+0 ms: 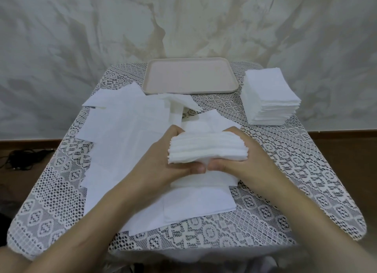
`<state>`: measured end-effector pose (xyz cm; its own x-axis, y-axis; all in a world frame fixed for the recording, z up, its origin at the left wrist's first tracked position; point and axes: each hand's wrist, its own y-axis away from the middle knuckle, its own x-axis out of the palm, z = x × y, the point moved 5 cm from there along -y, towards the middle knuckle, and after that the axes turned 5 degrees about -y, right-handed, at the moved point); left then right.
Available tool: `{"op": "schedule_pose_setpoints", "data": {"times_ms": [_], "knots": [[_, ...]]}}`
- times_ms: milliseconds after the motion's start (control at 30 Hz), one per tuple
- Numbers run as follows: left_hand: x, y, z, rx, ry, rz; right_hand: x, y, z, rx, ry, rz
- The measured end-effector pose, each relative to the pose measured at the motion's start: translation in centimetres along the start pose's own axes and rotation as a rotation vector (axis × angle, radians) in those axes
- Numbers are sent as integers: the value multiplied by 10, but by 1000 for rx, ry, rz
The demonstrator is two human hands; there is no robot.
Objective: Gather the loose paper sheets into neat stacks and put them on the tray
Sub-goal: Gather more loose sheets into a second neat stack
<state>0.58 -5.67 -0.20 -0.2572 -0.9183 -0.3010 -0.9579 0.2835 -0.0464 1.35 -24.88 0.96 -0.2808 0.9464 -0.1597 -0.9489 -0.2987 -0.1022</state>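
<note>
A bundle of paper sheets [206, 150] is being gripped at both ends, just above the table. The left hand [163, 160] is being curled round its left end and the right hand [240, 158] round its right, with the thumbs nearly touching at the near edge. Loose sheets [126, 142] are being left spread beneath the grip and to its left. The tray [189, 76] is being kept beyond the grip, with a squared stack [269, 97] beyond and to the right.

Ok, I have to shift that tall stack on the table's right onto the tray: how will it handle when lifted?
Probably light but floppy: the tall stack is thin soft sheets, like the bundle bowing between left hand and right hand. Its uneven side edges suggest layers could slide unless squeezed.
</note>
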Motion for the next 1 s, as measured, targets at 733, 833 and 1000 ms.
{"op": "schedule_pose_setpoints", "data": {"times_ms": [733,833,1000], "knots": [[-15,9,3,-174,315,-452,53,-13,2,211,-230,14],[-6,10,-1,-150,322,-484,70,-10,-1,201,-301,-63],[-3,10,-2,-126,327,-481,71,-10,-2,197,-379,-161]]}}
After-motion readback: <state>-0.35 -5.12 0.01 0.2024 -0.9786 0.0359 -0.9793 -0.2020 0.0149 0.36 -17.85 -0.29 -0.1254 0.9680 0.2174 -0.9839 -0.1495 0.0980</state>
